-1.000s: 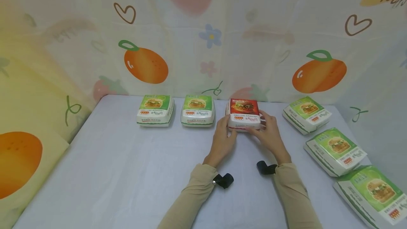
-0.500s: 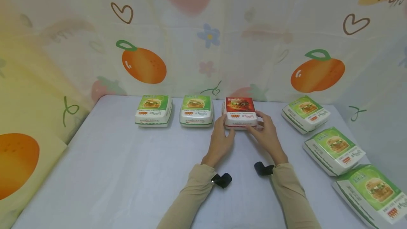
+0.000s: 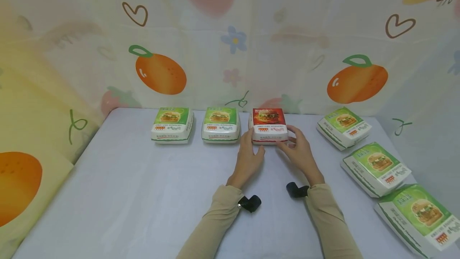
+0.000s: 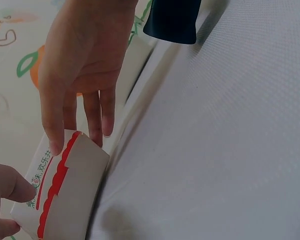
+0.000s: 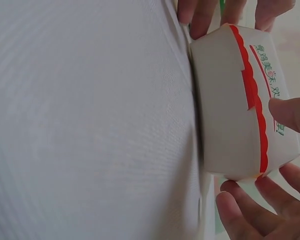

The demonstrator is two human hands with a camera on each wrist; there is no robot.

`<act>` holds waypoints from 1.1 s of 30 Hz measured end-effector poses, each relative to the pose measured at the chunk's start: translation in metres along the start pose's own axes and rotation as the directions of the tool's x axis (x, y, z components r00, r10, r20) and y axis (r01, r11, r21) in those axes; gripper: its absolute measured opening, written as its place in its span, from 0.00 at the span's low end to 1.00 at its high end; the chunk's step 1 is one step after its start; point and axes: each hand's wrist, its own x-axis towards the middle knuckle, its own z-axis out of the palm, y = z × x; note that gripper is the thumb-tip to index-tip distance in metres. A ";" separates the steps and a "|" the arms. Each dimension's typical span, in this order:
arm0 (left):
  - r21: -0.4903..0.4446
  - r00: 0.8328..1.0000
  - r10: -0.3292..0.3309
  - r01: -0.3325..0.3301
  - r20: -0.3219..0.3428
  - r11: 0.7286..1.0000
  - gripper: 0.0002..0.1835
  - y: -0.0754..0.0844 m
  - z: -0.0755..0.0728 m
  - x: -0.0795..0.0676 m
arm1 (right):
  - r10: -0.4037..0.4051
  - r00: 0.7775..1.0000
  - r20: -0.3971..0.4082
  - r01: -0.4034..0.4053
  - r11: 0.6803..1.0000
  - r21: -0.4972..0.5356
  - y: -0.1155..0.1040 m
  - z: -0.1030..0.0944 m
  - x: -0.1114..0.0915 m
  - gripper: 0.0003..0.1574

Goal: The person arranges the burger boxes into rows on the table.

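Observation:
A red-topped white burger box (image 3: 268,125) stands upright at the table's back edge, between my two hands. My left hand (image 3: 248,161) holds its left side, fingers along that side and the thumb toward the front. In the left wrist view, the left thumb (image 4: 52,142) is at the box's front panel, while the other fingers reach down past its end. My right hand (image 3: 300,151) grips the right side. Its thumb (image 5: 290,115) lies over the printed front panel in the right wrist view, with the fingers bent around the end.
To the left stand two green burger boxes, a nearer one (image 3: 221,125) and a farther one (image 3: 172,125). Several more green boxes, such as this box (image 3: 375,170), run diagonally down the right side. A patterned cloth (image 3: 201,39) hangs behind the white-covered table (image 3: 143,195).
The red-topped box has slid a little left and back, with both hands staying at its sides. The whole head view has shifted slightly.

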 end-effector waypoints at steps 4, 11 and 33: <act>0.002 1.000 -0.003 0.003 0.003 1.000 0.39 0.001 -0.001 0.000 | -0.001 1.000 0.017 0.001 1.000 0.000 -0.001 0.000 0.000 0.46; 0.008 1.000 0.000 0.000 0.007 1.000 0.40 -0.001 -0.001 0.002 | 0.010 0.999 0.040 -0.009 1.000 -0.027 -0.002 -0.002 0.000 0.49; 0.012 1.000 0.010 -0.010 -0.017 1.000 0.41 -0.001 0.002 0.000 | 0.003 0.999 0.035 -0.002 1.000 -0.021 0.002 -0.002 0.000 0.47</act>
